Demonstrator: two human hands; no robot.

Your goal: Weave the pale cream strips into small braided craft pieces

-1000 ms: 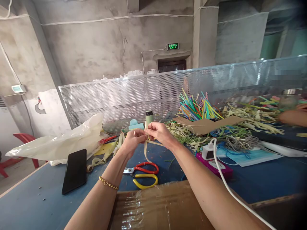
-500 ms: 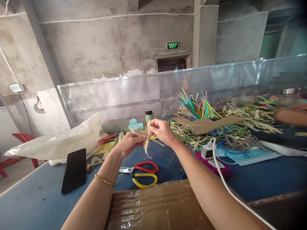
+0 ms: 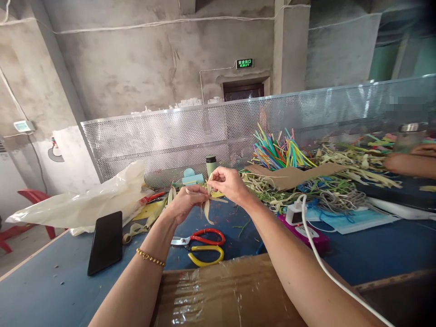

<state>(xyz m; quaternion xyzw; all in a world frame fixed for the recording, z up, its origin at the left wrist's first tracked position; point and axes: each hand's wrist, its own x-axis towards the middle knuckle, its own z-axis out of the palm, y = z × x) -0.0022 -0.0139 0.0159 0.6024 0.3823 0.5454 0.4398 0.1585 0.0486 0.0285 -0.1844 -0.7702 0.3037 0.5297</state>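
Both my hands meet above the blue table [image 3: 238, 243], pinching pale, leaf-like strips [image 3: 207, 213] between them. My left hand [image 3: 185, 200] is closed on the strips from the left, and one curled end hangs below its fingertips. From the right, my right hand [image 3: 227, 184] pinches the upper part, fingers bent. Just how the strips are joined is hidden by the fingers. Below the hands lie scissors [image 3: 206, 236] with one red and one yellow handle. Nearest to me is a taped cardboard box [image 3: 225, 295], under my forearms.
A black phone [image 3: 105, 243] and a pale plastic bag [image 3: 91, 197] lie left. Behind my hands stands a green bottle [image 3: 211, 167]. Coloured pipe cleaners [image 3: 281, 147], a purple power strip [image 3: 308, 236] with a white cable, and a blue mask [image 3: 361, 220] lie right. Another person's arm [image 3: 408, 164] reaches in.
My hands have shifted slightly, still together on the strips; a strip end that stuck out to the right now shows less. At the right edge, the other person's arm has moved a little left.
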